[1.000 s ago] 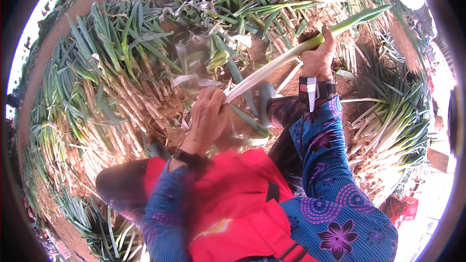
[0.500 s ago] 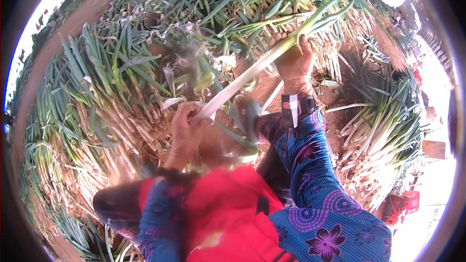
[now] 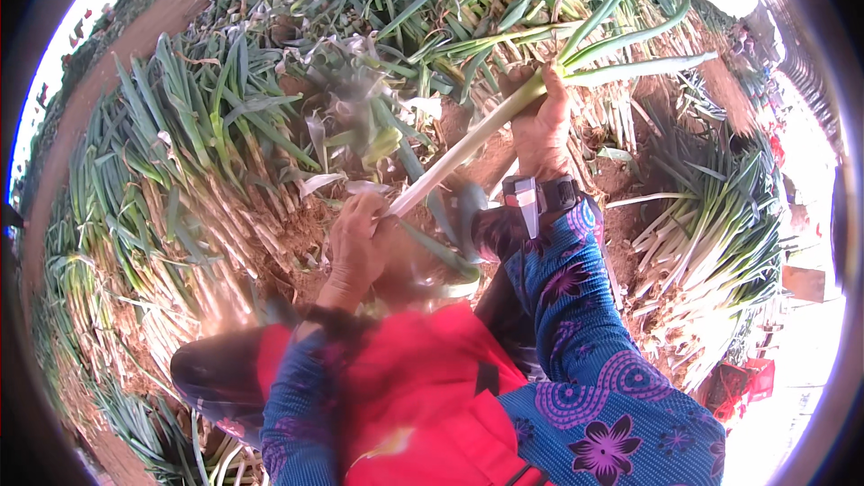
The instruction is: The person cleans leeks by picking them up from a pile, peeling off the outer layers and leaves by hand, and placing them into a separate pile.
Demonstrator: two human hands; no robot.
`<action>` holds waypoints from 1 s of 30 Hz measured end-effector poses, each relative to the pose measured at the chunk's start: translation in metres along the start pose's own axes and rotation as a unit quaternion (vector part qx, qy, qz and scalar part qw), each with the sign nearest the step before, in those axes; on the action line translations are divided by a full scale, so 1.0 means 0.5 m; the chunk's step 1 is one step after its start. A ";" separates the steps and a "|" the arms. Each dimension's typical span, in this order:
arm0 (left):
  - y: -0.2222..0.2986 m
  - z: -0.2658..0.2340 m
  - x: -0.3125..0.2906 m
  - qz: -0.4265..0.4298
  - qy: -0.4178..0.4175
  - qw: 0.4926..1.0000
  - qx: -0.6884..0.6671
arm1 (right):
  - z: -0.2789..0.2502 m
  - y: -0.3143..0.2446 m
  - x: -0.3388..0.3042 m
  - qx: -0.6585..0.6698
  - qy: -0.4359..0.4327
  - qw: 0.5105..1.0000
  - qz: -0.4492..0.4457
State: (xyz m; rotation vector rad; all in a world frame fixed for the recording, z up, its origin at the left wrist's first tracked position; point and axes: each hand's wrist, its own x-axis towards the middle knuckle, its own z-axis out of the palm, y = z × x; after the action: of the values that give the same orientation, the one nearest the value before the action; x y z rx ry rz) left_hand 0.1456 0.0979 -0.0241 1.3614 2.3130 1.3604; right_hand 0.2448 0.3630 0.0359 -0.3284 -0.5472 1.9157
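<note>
A single long green onion [image 3: 468, 146] slants across the middle, its white stalk low on the left and its green leaves fanned out at the upper right. My right hand [image 3: 540, 121] grips it just below where the leaves split. At the white lower end, my left hand [image 3: 358, 238] is closed around the stalk, so the root end is hidden. A wristband with a small device [image 3: 531, 198] sits on my right wrist. Under my hands, blurred leaf scraps [image 3: 378, 139] and a loose green stalk [image 3: 441, 252] lie on the brown soil.
Rows of unpeeled green onions [image 3: 207, 135] lean along the left, and a heap of leafy ones [image 3: 450, 0] spans the far side. A pile of pale-stalked onions [image 3: 702, 225] lies at the right, with a red crate [image 3: 747, 382] nearer me.
The green onion has shifted slightly right and turned, and its leaves now spread apart. My left hand has moved a little right along with its lower end; both hands keep their grip.
</note>
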 end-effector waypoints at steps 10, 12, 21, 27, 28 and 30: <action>0.042 0.013 -0.025 0.056 0.013 0.994 0.098 | -0.023 0.006 -0.008 -0.055 0.119 0.990 -0.055; 0.035 0.020 -0.025 0.039 0.021 0.994 0.097 | -0.023 0.009 -0.002 -0.046 0.125 0.991 -0.023; 0.038 0.031 -0.043 0.095 -0.006 0.983 0.158 | -0.034 0.011 -0.006 -0.057 0.138 0.989 -0.004; 0.023 0.048 -0.058 0.009 -0.046 0.982 0.183 | -0.020 0.016 -0.028 -0.066 0.067 0.995 0.019; 0.013 0.056 -0.060 0.007 -0.033 0.985 0.167 | -0.015 0.016 -0.025 -0.066 0.067 0.995 0.019; 0.011 0.057 -0.066 0.001 -0.022 0.988 0.153 | 0.000 0.021 -0.028 -0.054 0.084 0.994 0.040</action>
State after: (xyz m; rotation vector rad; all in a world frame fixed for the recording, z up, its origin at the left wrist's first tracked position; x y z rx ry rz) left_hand 0.1830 0.0924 -0.0466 1.4555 2.5698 0.9927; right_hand 0.2419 0.3468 0.0302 -0.5835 -0.5338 1.9165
